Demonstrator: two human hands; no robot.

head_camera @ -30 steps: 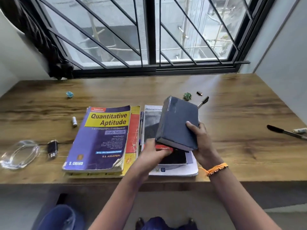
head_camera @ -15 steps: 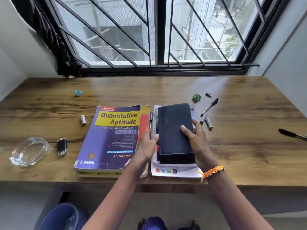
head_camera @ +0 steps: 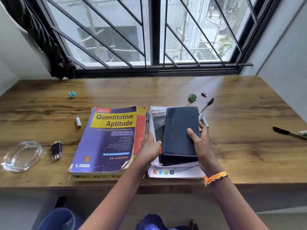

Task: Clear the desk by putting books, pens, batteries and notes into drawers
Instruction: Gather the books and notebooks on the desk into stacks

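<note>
Right hand (head_camera: 200, 143) grips dark book (head_camera: 181, 130) atop stack; left hand (head_camera: 149, 149) alongside.

Dark book (head_camera: 181, 130) now flat on stack (head_camera: 176, 173)

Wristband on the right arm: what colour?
Orange, with a frayed tassel end; the wristband shows best in the head view.

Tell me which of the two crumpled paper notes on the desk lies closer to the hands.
The green crumpled note, beyond the dark book held by the right hand. The blue crumpled note sits far off toward the desk's left.
</note>
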